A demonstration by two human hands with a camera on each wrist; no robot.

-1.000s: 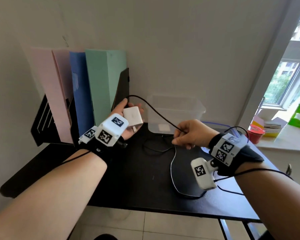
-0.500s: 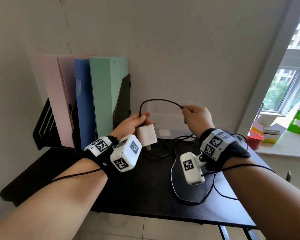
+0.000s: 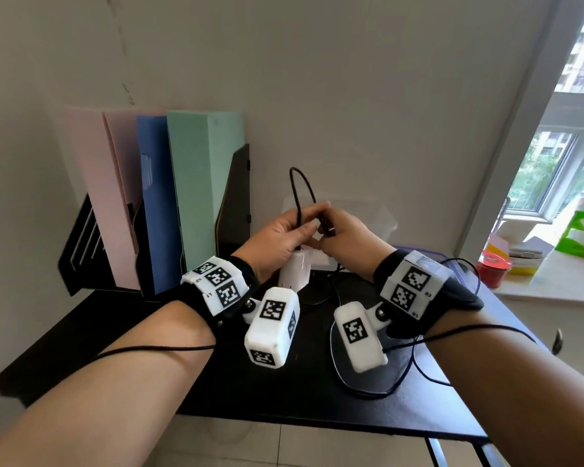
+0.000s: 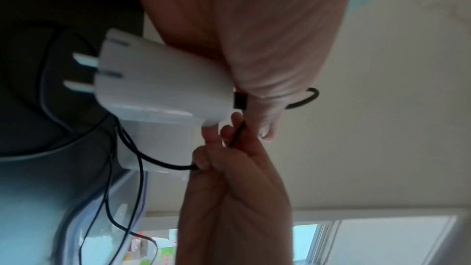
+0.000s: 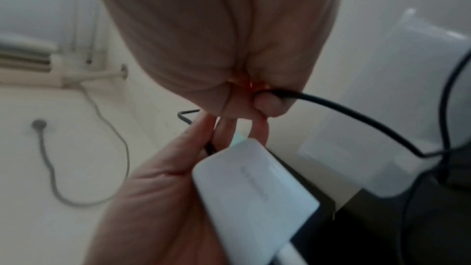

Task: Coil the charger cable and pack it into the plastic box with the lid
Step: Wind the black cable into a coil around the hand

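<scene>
A black desk (image 3: 115,338) stands against a plain pale wall (image 3: 351,79), with a black file rack (image 3: 78,251) of pastel folders (image 3: 196,183) at its left and a daylit window (image 3: 553,163) to its right.

right hand (image 3: 343,235) brought to left hand (image 3: 280,242), cable (image 3: 300,187) looped

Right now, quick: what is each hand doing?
Left hand: holds the white charger and a cable loop.
Right hand: pinches the cable.
</scene>
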